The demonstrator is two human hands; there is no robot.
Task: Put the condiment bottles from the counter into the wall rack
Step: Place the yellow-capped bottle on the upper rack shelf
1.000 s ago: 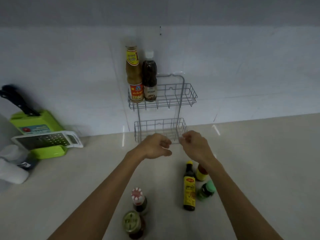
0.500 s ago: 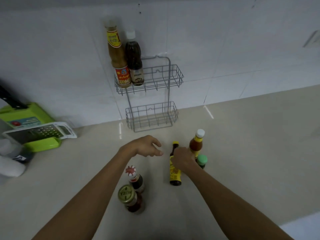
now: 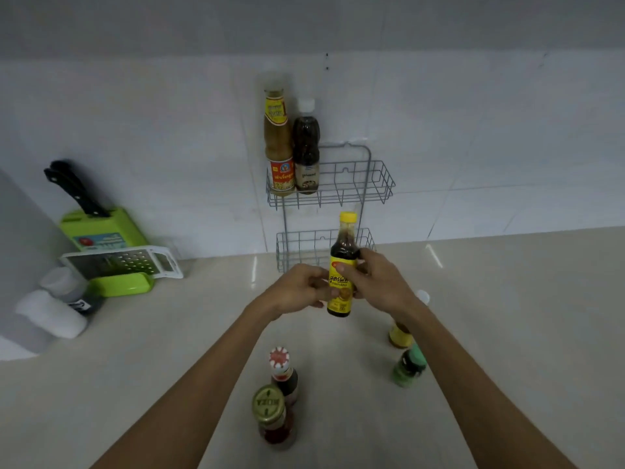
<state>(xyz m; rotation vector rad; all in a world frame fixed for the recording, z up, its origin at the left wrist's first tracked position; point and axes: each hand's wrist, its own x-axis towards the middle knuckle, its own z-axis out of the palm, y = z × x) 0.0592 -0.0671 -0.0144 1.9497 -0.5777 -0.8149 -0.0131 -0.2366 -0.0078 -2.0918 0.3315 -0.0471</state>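
Note:
A dark sauce bottle with a yellow cap and yellow label is held upright above the counter, in front of the wire wall rack. My right hand grips its label from the right. My left hand touches its lower left side with the fingertips. The rack's upper basket holds a tall tan sauce bottle and a dark bottle with a white cap. The lower basket has nothing in it.
On the counter stand a red-and-white-capped bottle, a gold-lidded jar, a green-capped jar and a yellow-labelled bottle partly behind my right arm. At left are a green knife block, a grater and white shakers.
My right hand has lifted the yellow-capped bottle off the counter and raised it toward the rack. My left hand has come up to touch it. The view has tilted upward.

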